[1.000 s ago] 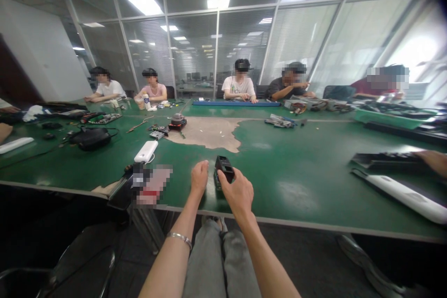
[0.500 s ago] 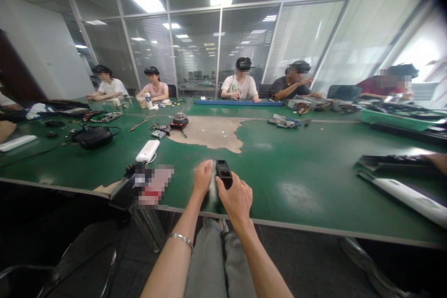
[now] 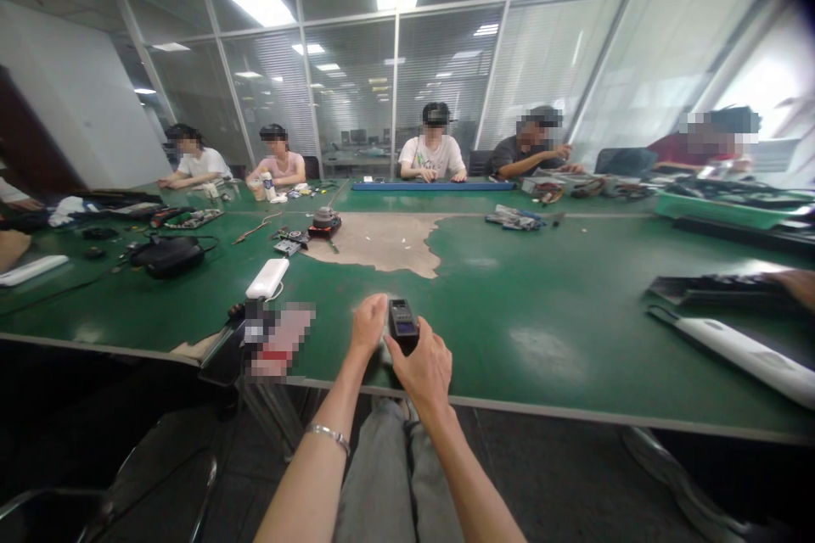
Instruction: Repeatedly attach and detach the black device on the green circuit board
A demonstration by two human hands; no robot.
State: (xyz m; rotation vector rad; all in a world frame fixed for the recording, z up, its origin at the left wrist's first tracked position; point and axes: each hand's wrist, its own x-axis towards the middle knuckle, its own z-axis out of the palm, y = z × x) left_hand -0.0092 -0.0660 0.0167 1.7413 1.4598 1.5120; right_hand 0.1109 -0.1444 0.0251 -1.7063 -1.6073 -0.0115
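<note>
My right hand (image 3: 428, 363) grips a small black handheld device (image 3: 402, 321) above the near edge of the green table. The device has small buttons and a bluish display facing up at me; its exact kind is not clear. My thumb lies along its lower left side and my fingers wrap its right side. Close beside it on the left, my left hand (image 3: 369, 324) is closed with the fingers curled inward. Whatever that hand may hold is hidden. Left of my hands lie a white power bank (image 3: 268, 278) with a short cable and a blurred-out pinkish item (image 3: 283, 339).
A torn brown patch (image 3: 375, 242) marks the green table (image 3: 548, 297). Around it lie a motor-like part (image 3: 324, 222), a black pouch (image 3: 169, 254), a bundle of grey-blue pieces (image 3: 514, 219) and a long white object (image 3: 739, 352). A green tray (image 3: 719, 210) stands right. Several people sit opposite.
The device has tipped so its face and bluish display show more. My right hand has shifted slightly left with it. My left hand stays closed beside it.
</note>
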